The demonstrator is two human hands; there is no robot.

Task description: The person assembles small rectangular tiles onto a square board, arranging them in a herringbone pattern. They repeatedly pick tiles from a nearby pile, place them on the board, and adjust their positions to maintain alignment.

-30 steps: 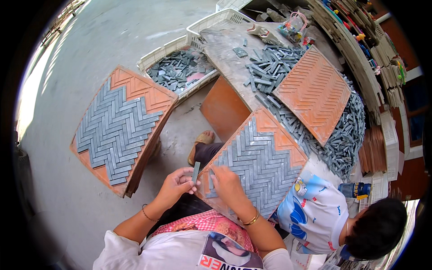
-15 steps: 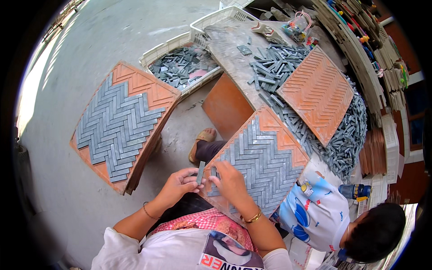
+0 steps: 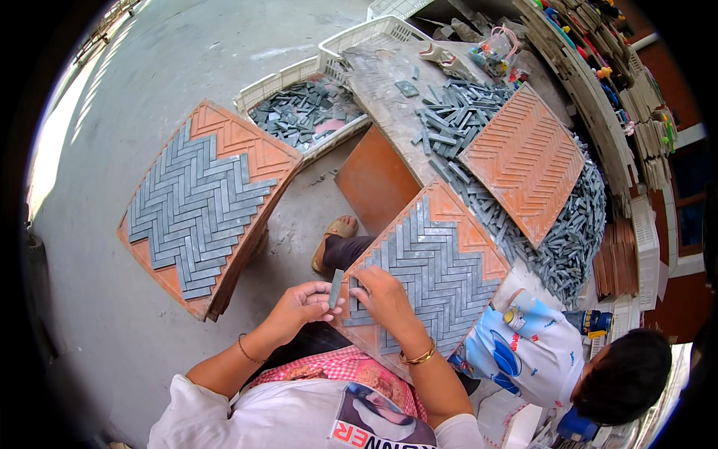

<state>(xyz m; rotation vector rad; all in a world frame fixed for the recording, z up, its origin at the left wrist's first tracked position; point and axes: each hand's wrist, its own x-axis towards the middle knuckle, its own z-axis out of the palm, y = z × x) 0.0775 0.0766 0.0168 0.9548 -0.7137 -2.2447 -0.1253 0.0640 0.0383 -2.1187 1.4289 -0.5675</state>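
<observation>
The right hand (image 3: 383, 295) covers part of the herringbone board (image 3: 437, 269), whose near corner hides behind the forearm.

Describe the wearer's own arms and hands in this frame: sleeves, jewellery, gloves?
Both hands are bare, no gloves. The left hand has a thin dark bracelet at the wrist. The right hand has gold-coloured bangles at the wrist. Forearms are uncovered; short white sleeves show near the lower edge, on a white shirt with a printed front.

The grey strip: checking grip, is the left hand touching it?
Touching. The head view shows the left hand pinching the grey strip upright between its fingertips.
</observation>
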